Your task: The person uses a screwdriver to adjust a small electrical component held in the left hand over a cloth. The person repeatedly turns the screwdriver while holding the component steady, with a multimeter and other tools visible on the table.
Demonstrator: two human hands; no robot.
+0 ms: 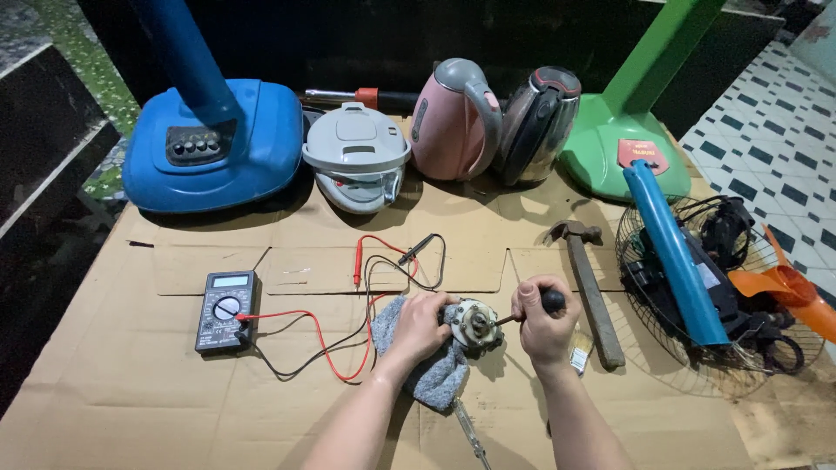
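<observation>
My left hand [420,325] presses a grey cloth [435,374] against a small round fan motor [475,323] lying on the cardboard. My right hand [542,324] grips a black-handled screwdriver [552,301] whose thin shaft points left into the motor's face. A second slim tool with a clear handle [470,433] lies on the cardboard just below the cloth, between my forearms.
A multimeter [226,310] with red and black leads [357,261] lies left. A hammer [592,287] and a small brush [580,348] lie right. Blue fan base [213,144], grey cooker lid [357,157], pink kettle [453,117], steel kettle [540,122], green fan base [618,139] line the back; wire fan guard [714,296] right.
</observation>
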